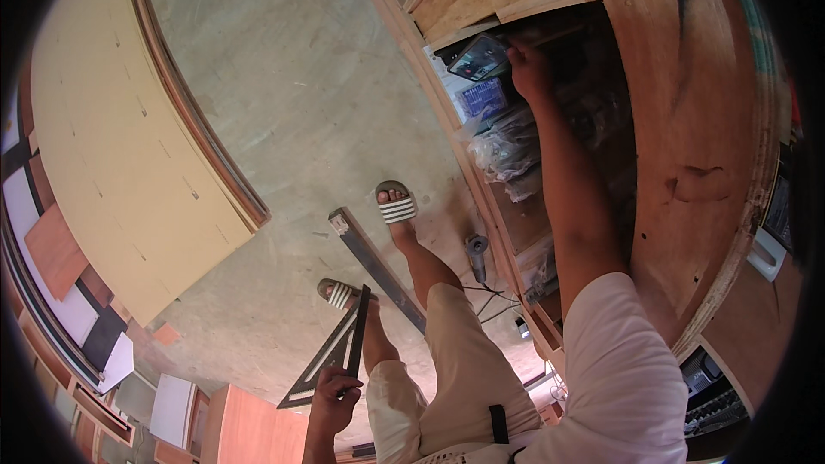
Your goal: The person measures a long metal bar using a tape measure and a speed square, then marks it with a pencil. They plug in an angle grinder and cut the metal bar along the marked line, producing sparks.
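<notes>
Left hand: 7 o'clock (pixel 333 399), fingers clamped on black triangle square near its 5 o'clock corner
Black triangle square: 7 o'clock (pixel 303 381), slotted frame, off the floor in left hand, one tip up toward 1 o'clock, passing in front of lower leg
Right hand: 1 o'clock (pixel 530 73), reaching into bench shelf, fingertips bent at phone's 3 o'clock edge; can't tell if clamped on it or only touching
Phone: 1 o'clock (pixel 479 58), screen lit, tilted, at shelf opening
Blue packet: 1 o'clock (pixel 483 98), just below phone
Clear plastic bag: 2 o'clock (pixel 505 153), crumpled, on shelf below packet
Bench: 3 o'clock (pixel 687 146), wood top, open shelf (pixel 526 228) on its 9 o'clock side
Angle grinder: 4 o'clock (pixel 477 256), on floor beside bench, cable near it
Metal bar: 7 o'clock (pixel 378 268), dark, on floor, slanting between the two sandals
Sandals: striped, one near centre (pixel 397 209), other 7 o'clock
Cream board: 9 to 10 o'clock (pixel 129 137), large, well apart from both hands
Floor: 11 o'clock (pixel 266 51), grey, scuffed
</notes>
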The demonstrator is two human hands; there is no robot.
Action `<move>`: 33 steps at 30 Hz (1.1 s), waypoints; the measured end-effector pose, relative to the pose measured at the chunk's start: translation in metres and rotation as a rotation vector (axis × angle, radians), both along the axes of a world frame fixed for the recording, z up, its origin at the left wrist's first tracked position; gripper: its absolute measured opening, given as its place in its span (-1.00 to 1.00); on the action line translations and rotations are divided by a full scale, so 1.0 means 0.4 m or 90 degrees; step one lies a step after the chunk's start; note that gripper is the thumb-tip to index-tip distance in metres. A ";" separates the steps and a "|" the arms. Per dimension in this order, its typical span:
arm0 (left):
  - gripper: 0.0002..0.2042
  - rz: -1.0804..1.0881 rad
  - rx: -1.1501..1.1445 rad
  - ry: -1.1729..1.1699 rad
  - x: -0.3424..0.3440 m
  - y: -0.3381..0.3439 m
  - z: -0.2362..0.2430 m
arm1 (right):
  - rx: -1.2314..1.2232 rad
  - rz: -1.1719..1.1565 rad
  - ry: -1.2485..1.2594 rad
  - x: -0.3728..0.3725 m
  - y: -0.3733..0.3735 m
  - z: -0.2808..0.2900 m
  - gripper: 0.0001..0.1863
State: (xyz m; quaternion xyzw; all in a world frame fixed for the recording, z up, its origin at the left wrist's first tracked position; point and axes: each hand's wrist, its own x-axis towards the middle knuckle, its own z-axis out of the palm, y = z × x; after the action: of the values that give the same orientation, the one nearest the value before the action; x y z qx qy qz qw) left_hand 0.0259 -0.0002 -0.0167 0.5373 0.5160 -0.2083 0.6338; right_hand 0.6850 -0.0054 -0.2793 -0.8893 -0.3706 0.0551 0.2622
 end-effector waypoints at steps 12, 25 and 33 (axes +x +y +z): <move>-0.83 0.008 0.014 -0.016 -0.004 0.002 -0.008 | -0.078 -0.039 0.179 -0.074 0.061 0.054 -0.65; -0.83 -0.001 0.019 -0.033 -0.018 0.007 -0.014 | -0.087 -0.021 0.147 -0.074 0.065 0.066 -0.65; -0.84 0.002 0.003 -0.015 -0.012 0.002 -0.005 | -0.086 -0.003 0.158 -0.064 0.057 0.057 -0.66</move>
State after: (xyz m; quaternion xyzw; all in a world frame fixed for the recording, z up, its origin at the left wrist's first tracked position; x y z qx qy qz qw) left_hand 0.0211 0.0006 -0.0187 0.5403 0.5099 -0.1996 0.6389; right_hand 0.6594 0.0174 -0.2567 -0.8924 -0.3284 0.1887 0.2453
